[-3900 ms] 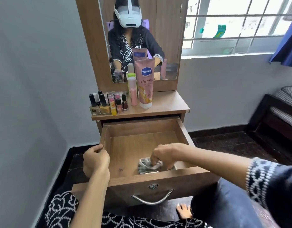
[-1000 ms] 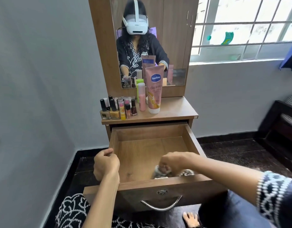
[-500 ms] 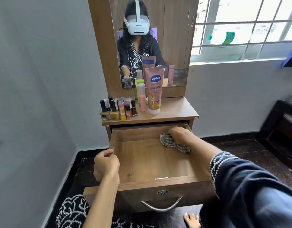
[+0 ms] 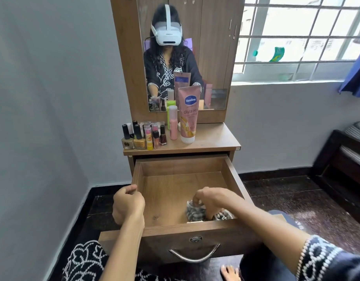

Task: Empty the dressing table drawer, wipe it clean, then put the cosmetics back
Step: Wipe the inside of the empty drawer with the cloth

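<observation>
The wooden drawer (image 4: 235,179) is pulled out and holds only a checked cloth (image 4: 195,213). My right hand (image 4: 212,199) presses that cloth onto the drawer floor near the front right corner. My left hand (image 4: 128,205) grips the drawer's left wall. On the table top (image 4: 213,138) stand several nail polish bottles (image 4: 139,137), a slim pink bottle (image 4: 173,123), a green-capped bottle (image 4: 171,103) behind it, and a tall pink lotion tube (image 4: 188,114).
A mirror (image 4: 185,53) rises behind the cosmetics. The grey wall is close on the left. A barred window (image 4: 300,37) and a dark bed frame (image 4: 341,159) are to the right. My bare foot (image 4: 229,271) rests on the dark floor below the drawer handle (image 4: 194,257).
My right hand has dragged the cloth from the drawer's back right corner to its front right. The left hand has kept its grip on the left wall.
</observation>
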The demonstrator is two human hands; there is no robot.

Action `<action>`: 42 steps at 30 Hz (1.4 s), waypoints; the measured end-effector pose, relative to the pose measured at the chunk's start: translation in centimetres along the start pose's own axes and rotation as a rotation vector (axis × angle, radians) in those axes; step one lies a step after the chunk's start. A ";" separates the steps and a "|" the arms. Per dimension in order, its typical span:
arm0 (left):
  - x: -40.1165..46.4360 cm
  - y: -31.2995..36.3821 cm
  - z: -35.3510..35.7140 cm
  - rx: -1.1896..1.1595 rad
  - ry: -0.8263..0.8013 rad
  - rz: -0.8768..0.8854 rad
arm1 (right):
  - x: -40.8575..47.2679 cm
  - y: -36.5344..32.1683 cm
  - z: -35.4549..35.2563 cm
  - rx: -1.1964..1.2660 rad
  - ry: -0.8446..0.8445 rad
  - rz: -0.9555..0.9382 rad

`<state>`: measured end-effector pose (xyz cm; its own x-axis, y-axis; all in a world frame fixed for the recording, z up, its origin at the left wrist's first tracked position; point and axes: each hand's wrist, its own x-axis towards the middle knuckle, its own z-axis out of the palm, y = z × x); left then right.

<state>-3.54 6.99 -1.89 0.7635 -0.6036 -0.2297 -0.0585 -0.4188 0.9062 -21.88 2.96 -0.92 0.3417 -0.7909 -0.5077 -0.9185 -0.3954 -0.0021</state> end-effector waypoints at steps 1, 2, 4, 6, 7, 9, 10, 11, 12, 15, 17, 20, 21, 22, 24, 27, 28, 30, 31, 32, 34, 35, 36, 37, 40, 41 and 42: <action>0.1 0.0 0.0 0.000 0.003 -0.002 | 0.1 -0.7 0.1 -0.002 -0.009 -0.022; 0.1 0.0 0.1 0.001 0.005 -0.004 | 0.3 -1.4 0.1 -0.006 -0.011 -0.048; 0.2 0.0 0.2 0.005 0.008 -0.002 | 0.8 -3.0 -0.4 0.006 -0.002 -0.102; 0.2 0.0 0.3 0.013 0.013 -0.003 | 1.6 -5.1 -1.1 0.038 0.021 -0.153; 0.2 0.0 0.3 0.015 0.016 -0.003 | 2.1 -6.3 -1.3 0.055 0.037 -0.180; 0.3 0.0 0.4 0.014 0.017 -0.002 | 3.1 -8.8 -1.6 0.095 0.061 -0.213; 0.4 0.0 0.4 0.016 0.014 -0.003 | 3.6 -9.9 -1.6 0.117 0.074 -0.218; 0.4 0.0 0.5 0.019 0.012 -0.005 | 4.0 -10.6 -1.7 0.132 0.084 -0.217; 0.4 0.0 0.5 0.021 0.012 -0.007 | 4.3 -11.1 -1.7 0.143 0.088 -0.213; 0.5 0.0 0.5 0.020 0.018 -0.007 | 5.2 -10.3 -1.6 0.257 0.131 -0.150; 0.6 -0.1 0.5 0.013 0.017 -0.009 | 5.8 -8.1 -1.2 0.415 0.190 -0.060; 0.5 -0.3 0.5 -0.001 0.021 -0.002 | 6.2 -3.5 -1.1 0.519 0.307 0.157; 0.6 -0.3 0.5 0.004 0.024 0.006 | 6.0 -1.8 -1.1 0.532 0.352 0.249; 0.7 -0.3 0.6 0.011 0.026 0.013 | 5.7 -0.2 -0.9 0.540 0.387 0.341; 1.1 -0.5 0.7 0.023 0.029 0.022 | 4.9 2.7 -0.3 0.509 0.413 0.496; 1.4 -0.8 0.8 0.037 0.034 0.027 | 3.9 4.2 0.9 0.442 0.399 0.563; 1.4 -0.8 0.8 0.041 0.035 0.024 | 3.6 4.0 1.0 0.435 0.384 0.565; 1.2 -0.7 0.9 0.048 0.042 0.023 | 3.1 3.6 1.0 0.466 0.350 0.541; 1.0 -0.5 1.0 0.067 0.056 0.037 | 2.9 3.4 0.9 0.513 0.317 0.511; 0.7 -0.3 1.1 0.099 0.074 0.069 | 2.6 3.2 0.7 0.584 0.274 0.475; 0.3 0.2 1.6 0.186 0.110 0.190 | 2.0 2.4 0.4 0.799 0.158 0.387; 0.1 0.3 1.9 0.226 0.112 0.283 | 1.8 1.9 0.4 0.915 0.122 0.332; 0.1 0.3 2.2 0.263 0.088 0.395 | 1.7 1.5 0.4 1.020 0.118 0.269; 0.1 0.2 2.6 0.283 0.024 0.507 | 1.5 0.9 0.3 1.105 0.140 0.203; 0.2 -0.2 3.7 0.288 -0.358 0.663 | 0.7 -0.5 -0.1 1.292 0.256 0.028; 0.1 -0.3 3.9 0.291 -0.513 0.625 | 0.5 -0.9 -0.2 1.308 0.297 -0.011; 0.1 -0.4 4.0 0.275 -0.647 0.555 | 0.5 -1.2 -0.2 1.307 0.344 -0.034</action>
<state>-5.95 4.37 -3.65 0.0723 -0.9973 -0.0146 -0.5267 -0.0506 0.8486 -20.60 2.95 -0.99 0.2232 -0.9418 -0.2512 -0.3585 0.1604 -0.9197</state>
